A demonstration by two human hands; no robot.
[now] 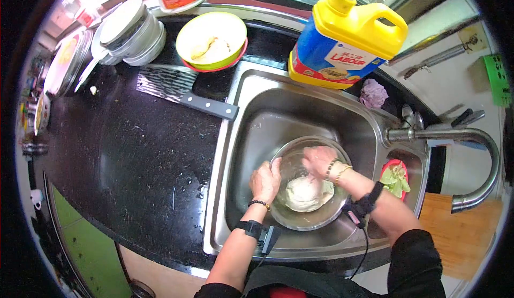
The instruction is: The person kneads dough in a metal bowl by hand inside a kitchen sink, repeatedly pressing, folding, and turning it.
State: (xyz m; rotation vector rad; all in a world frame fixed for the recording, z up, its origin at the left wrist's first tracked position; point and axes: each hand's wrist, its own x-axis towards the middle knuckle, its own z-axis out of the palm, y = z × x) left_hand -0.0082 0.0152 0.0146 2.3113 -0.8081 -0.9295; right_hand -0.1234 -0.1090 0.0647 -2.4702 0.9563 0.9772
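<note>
counter (160, 153): dark and spotted, it stretched left of the sink.
sink (262, 127): steel; its larger basin held the bowl.
bowl (289, 164): round and wide-mouthed, it sat in that basin with the lump inside.
lump (305, 195): pale, dough-like and uneven, it lay toward the near side of the bowl.
left hand (263, 181): it was half curled at the bowl's left edge, thumb at the rim; its other fingers were mostly hidden, so their grip could not be told.
right hand (319, 160): blurred, it was loosely curled inside the bowl, at the lump's far side; whether it had hold of any could not be told.
</note>
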